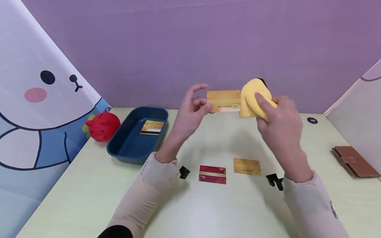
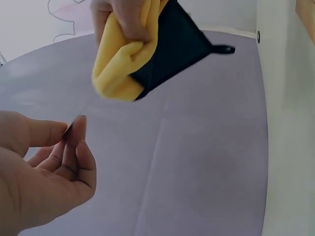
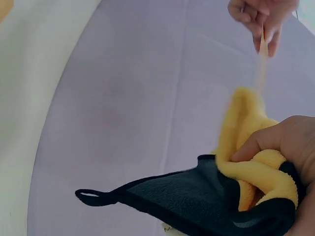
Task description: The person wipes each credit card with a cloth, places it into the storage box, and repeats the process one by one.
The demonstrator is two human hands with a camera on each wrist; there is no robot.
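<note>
Pinching hand: left hand [image 1: 190, 112], thumb and fingertips closed on the left end of a gold rectangular plastic card [image 1: 223, 98], a finger arched above it.
Card position: up in the air between the 2 hands, above the pale tabletop [image 1: 214, 211], broad side toward the head camera; nearly edge-on in the wrist views.
Gripping hand: right hand [image 1: 281, 122], fingers curled round a bunched yellow plush cloth [image 1: 253, 97] with a dark backing and a corner loop [image 3: 96, 197].
Card and cloth: the cloth overlaps the card's right end in the head view; cannot tell whether they touch.
Card lettering: 1 row of characters along the lower part, too small to read.
Cloth tag: a pale tag [image 3: 171, 229] at the lower edge of the right wrist view, starting with what looks like "M"; the rest unreadable.
Tabletop cards: 1 red card with a pale gold band [image 1: 212, 174], and just right of it 1 flat gold card [image 1: 247, 166], its characters also too small.
Tray: dark-blue rounded plastic tray [image 1: 131, 145], left of the hands, holding 1 gold card with a black stripe [image 1: 151, 127].
Pig: red pig-shaped figure [image 1: 102, 127], beside the tray.
Right side: brown strapped wallet [image 1: 355, 161]; black round disc [image 1: 312, 120], its pale marks illegible.
</note>
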